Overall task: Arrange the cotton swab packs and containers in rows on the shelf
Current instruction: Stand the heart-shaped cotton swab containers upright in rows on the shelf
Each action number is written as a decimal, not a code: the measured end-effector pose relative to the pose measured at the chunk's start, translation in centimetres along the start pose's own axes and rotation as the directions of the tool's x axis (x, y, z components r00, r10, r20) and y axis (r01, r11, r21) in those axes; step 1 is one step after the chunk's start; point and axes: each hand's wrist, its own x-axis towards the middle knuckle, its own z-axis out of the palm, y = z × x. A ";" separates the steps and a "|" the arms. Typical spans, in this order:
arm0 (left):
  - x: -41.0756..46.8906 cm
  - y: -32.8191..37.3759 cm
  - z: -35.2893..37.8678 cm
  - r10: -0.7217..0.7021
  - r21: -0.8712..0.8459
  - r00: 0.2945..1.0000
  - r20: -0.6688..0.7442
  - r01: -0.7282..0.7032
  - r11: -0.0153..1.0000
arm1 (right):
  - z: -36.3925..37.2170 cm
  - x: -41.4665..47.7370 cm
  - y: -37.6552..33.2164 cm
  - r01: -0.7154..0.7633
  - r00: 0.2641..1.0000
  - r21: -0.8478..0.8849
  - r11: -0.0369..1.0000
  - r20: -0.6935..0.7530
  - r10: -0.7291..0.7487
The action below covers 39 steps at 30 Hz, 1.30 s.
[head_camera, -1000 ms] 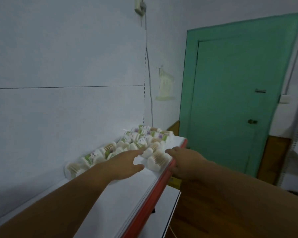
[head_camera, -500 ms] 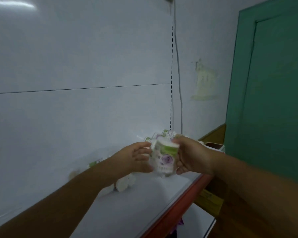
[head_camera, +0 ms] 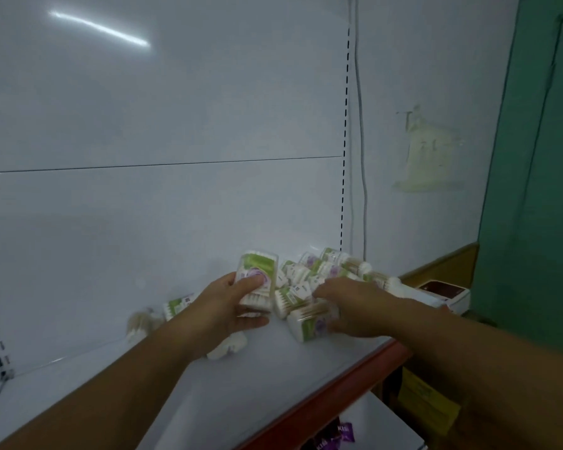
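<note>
My left hand (head_camera: 228, 306) grips an upright clear swab container (head_camera: 258, 277) with a green and purple label, just above the white shelf (head_camera: 208, 394). My right hand (head_camera: 348, 306) reaches over a swab container lying on its side (head_camera: 307, 323), fingers curved around its right end. Behind it lies a jumbled pile of swab packs (head_camera: 329, 271) near the back panel. Further packs (head_camera: 176, 306) lie left of my left wrist, and one pack (head_camera: 228, 347) shows beneath that hand.
The shelf has a red front edge (head_camera: 338, 391). A lower white shelf (head_camera: 381, 427) carries purple packets (head_camera: 335, 433). A box (head_camera: 442, 292) sits past the shelf's right end. A green door (head_camera: 540, 190) stands at right; a cable (head_camera: 359, 141) runs down the wall.
Both hands held one container in the air half a second ago. Now the left hand alone holds it low by the shelf, and the right hand has gone to a lying container.
</note>
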 end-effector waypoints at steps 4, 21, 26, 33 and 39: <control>-1.0 -0.3 -0.2 -0.003 -0.055 1.000 -0.017 0.002 0.998 | 1.5 1.4 0.0 0.075 0.986 -0.073 0.995 -0.141 -0.084; -1.2 -0.8 3.3 0.001 -0.397 0.944 0.330 0.138 0.907 | -4.0 1.1 0.0 0.030 0.947 0.823 0.567 -0.205 0.248; -1.1 -1.2 2.4 -0.021 -0.412 0.967 0.253 0.128 0.902 | 0.6 -0.2 2.9 -0.275 0.942 -0.039 0.961 -0.211 0.261; -1.6 -0.2 0.5 -0.035 -0.421 0.982 0.185 0.111 0.900 | 0.8 0.0 1.6 -0.297 0.884 0.190 0.936 -0.317 0.344; -3.5 2.4 -0.6 0.052 -0.524 0.984 0.169 0.045 0.850 | -1.0 -1.5 -1.8 0.010 0.955 0.999 -0.039 0.002 0.296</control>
